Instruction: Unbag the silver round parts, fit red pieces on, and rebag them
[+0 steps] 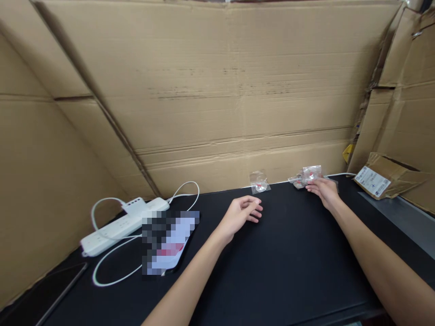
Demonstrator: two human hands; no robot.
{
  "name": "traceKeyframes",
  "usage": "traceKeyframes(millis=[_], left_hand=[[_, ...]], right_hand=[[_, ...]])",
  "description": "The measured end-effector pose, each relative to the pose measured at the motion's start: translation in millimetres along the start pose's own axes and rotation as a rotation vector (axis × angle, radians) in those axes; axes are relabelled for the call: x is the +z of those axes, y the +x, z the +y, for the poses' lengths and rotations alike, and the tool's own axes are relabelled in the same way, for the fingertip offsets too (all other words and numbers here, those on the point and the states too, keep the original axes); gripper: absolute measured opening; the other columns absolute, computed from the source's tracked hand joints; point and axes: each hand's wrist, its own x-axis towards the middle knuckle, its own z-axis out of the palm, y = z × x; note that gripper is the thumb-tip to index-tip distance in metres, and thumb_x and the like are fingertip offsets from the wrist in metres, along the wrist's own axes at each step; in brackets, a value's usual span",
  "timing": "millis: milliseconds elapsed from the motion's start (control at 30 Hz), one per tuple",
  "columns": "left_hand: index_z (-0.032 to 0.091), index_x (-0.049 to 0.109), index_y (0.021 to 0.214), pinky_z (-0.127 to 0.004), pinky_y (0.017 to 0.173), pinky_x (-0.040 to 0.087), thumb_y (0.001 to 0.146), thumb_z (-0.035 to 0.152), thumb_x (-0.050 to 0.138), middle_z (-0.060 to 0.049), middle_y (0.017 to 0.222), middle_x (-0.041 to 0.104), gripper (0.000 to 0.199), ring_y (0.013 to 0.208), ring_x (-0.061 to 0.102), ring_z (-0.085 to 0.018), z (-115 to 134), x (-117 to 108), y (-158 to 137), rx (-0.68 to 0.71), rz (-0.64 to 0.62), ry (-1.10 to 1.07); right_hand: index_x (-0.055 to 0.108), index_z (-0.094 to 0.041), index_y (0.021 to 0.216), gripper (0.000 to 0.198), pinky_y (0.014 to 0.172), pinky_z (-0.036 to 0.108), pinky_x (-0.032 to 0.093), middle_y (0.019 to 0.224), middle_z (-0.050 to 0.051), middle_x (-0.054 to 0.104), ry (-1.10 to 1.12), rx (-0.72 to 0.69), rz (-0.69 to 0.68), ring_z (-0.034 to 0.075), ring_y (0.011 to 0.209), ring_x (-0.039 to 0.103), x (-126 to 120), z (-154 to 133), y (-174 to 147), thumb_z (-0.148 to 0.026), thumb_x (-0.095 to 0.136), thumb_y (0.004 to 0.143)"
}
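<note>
My left hand (243, 210) hovers over the black tabletop (278, 258), its fingers loosely curled and apart, with nothing between them. Just beyond it, a small clear plastic bag (260, 182) with a round whitish piece and a red mark leans near the cardboard wall. My right hand (322, 190) reaches to a small pile of similar clear bags (299, 179) farther right. Its outstretched fingers touch the pile's near side; one bag (311, 172) with a red mark stands up behind them. The contents of these bags are hard to make out.
Cardboard walls (238, 90) close off the back and sides. At left lie a white power strip (112, 231) with looping cables, a phone (175, 244) with a blurred screen, and a dark device (44, 294). A labelled cardboard package (384, 176) sits at right.
</note>
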Motion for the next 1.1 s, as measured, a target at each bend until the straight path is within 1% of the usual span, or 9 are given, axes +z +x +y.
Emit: traceKeyframes(millis=[267,467,533,600,700,767,833,967,1100], left_hand=[[0.014,0.063,0.095,-0.035,0.069,0.056,0.084,0.044,0.059,-0.010,0.088,0.068,0.032,0.077,0.066,-0.021,-6,-3,5,0.029,0.056,0.134],[0.019,0.065,0.106,-0.045,0.099,0.043,0.088,0.040,0.053,-0.010,0.109,0.066,0.031,0.110,0.056,-0.027,-21,-4,3,0.370,0.210,0.830],[0.018,0.062,0.117,-0.047,0.105,0.037,0.089,0.042,0.051,-0.012,0.125,0.060,0.039,0.124,0.046,-0.029,-27,-4,4,0.426,0.168,0.961],[0.018,0.057,0.126,-0.049,0.108,0.033,0.090,0.045,0.048,-0.013,0.137,0.052,0.046,0.133,0.037,-0.031,-33,-3,6,0.413,0.143,1.028],[0.016,0.053,0.132,-0.053,0.110,0.027,0.091,0.051,0.044,-0.015,0.144,0.045,0.055,0.139,0.028,-0.034,-39,-2,11,0.349,0.140,1.063],[0.014,0.051,0.134,-0.054,0.112,0.024,0.090,0.054,0.042,-0.017,0.146,0.042,0.060,0.141,0.024,-0.036,-42,-1,12,0.317,0.140,1.071],[0.013,0.050,0.136,-0.054,0.112,0.022,0.090,0.056,0.041,-0.018,0.147,0.041,0.064,0.142,0.023,-0.037,-43,0,13,0.296,0.142,1.072],[0.013,0.050,0.136,-0.052,0.113,0.021,0.090,0.056,0.041,-0.017,0.147,0.042,0.064,0.141,0.024,-0.036,-44,0,13,0.270,0.149,1.075],[0.009,0.052,0.133,-0.051,0.113,0.022,0.090,0.055,0.040,-0.019,0.144,0.044,0.064,0.141,0.024,-0.036,-43,-2,13,0.244,0.200,1.107]], right_hand=[[0.044,-0.018,0.108,0.053,0.064,0.031,0.064,0.071,0.001,0.069,0.124,-0.127,-0.004,0.020,0.062,0.072,5,-5,0,-0.005,0.073,0.066],[0.050,-0.016,0.114,0.046,0.037,0.021,0.047,0.073,0.001,0.067,-0.140,-0.280,0.082,0.012,0.042,0.058,8,9,0,-0.018,0.067,0.071],[0.057,-0.016,0.108,0.036,0.038,0.021,0.044,0.072,0.002,0.066,-0.350,-0.394,0.014,0.011,0.042,0.055,13,17,-6,-0.022,0.063,0.074],[0.064,-0.016,0.102,0.027,0.054,0.027,0.052,0.075,0.004,0.068,-0.551,-0.523,-0.125,0.014,0.053,0.060,23,25,-18,-0.024,0.062,0.076],[0.064,-0.018,0.114,0.034,0.087,0.040,0.051,0.109,0.012,0.067,-0.847,-0.721,-0.424,0.023,0.093,0.065,43,33,-42,-0.032,0.056,0.084],[0.055,-0.019,0.131,0.046,0.104,0.047,0.038,0.135,0.014,0.055,-1.031,-0.824,-0.569,0.028,0.125,0.049,58,37,-56,-0.038,0.052,0.089],[0.043,-0.019,0.141,0.056,0.110,0.048,0.030,0.150,0.014,0.038,-1.167,-0.863,-0.707,0.029,0.139,0.033,71,39,-65,-0.044,0.046,0.092],[0.038,-0.013,0.144,0.061,0.113,0.048,0.024,0.153,0.017,0.032,-1.310,-0.815,-0.803,0.029,0.142,0.026,85,40,-68,-0.049,0.037,0.095],[0.059,-0.015,0.119,0.039,0.101,0.044,0.037,0.123,0.015,0.060,-1.271,-0.878,-0.738,0.028,0.119,0.050,86,34,-72,-0.039,0.043,0.094]])
